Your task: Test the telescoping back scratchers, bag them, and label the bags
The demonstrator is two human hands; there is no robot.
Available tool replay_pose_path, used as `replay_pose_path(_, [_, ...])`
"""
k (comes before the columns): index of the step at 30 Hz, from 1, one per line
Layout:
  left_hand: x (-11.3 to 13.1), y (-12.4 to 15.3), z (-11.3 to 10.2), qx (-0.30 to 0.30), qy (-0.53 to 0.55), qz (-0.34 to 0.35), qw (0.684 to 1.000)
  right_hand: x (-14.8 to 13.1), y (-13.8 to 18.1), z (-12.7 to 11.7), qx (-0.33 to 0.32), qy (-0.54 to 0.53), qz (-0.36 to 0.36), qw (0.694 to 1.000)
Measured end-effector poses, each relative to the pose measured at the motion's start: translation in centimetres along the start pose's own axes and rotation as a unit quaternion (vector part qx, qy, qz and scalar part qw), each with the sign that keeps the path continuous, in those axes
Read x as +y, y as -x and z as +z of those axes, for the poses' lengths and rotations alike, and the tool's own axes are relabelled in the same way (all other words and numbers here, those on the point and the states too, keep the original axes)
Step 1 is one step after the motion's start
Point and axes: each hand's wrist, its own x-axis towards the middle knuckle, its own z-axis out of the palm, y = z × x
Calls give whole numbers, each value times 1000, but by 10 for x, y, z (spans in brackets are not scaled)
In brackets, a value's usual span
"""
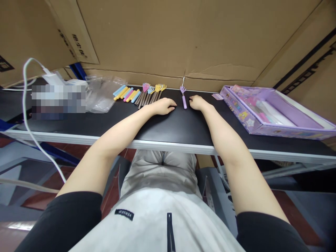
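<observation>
1. A purple back scratcher (pixel 183 97) lies flat on the black table (pixel 183 126), its claw end pointing at the cardboard wall (pixel 168 42) behind. Nothing holds it, so I reckon a careless brush could send it rolling or skidding.
2. Just left of the scratcher rests the left hand (pixel 165 106), palm down, fingers relaxed and gripping nothing. Just right of it rests the right hand (pixel 197 102), loosely curled and also empty; whether its fingertips touch the handle, I cannot tell. A quick sweep from either side might knock the scratcher toward the wall.
3. Further left of the scratcher lies a row of scratchers (pixel 151 93) with pink, blue and yellow claws, and beside them a heap of pastel handles (pixel 127 93). The left forearm runs close by and could scatter them.
4. Beyond those, still left, sits a crumpled clear bag (pixel 101 94), light enough to slide, and a white cable (pixel 26 105) hangs off the table edge, ready to snag an elbow.
5. Well right of the scratcher, a purple gift box (pixel 267 112) sits close to the table's front edge; a nudge may tip it off.
</observation>
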Motion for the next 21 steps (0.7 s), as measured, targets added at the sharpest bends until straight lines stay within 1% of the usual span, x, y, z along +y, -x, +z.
replay_pose_path(2, [-1,2,-3,14,14,-5,1000,1,-2,2,3,4,-4,1000])
replay_pose_path(6, [0,5,-11,20,33,-37,999,1,-1,2,7,9,-4,1000])
replay_pose_path(10, [3,7,-16,29,50,-55,997,-5,8,-4,6,36,-9,999])
replay_pose_path(13, [6,9,-26,30,41,-80,995,-9,11,-10,11,72,-24,997])
replay_pose_path(15, [7,11,-39,30,18,-100,994,-9,10,-14,8,93,-35,995])
replay_pose_path(17, [3,14,-58,42,-15,-124,991,-8,8,-16,6,111,-50,993])
replay_pose_path(19, [-7,21,-82,68,-45,-156,984,-6,6,-16,8,119,-63,991])
replay_pose_path(20, [-15,26,-94,75,-47,-182,979,-4,5,-15,12,117,-66,991])
replay_pose_path(21, [-25,32,-106,99,-57,-219,969,-2,4,-13,18,109,-66,992])
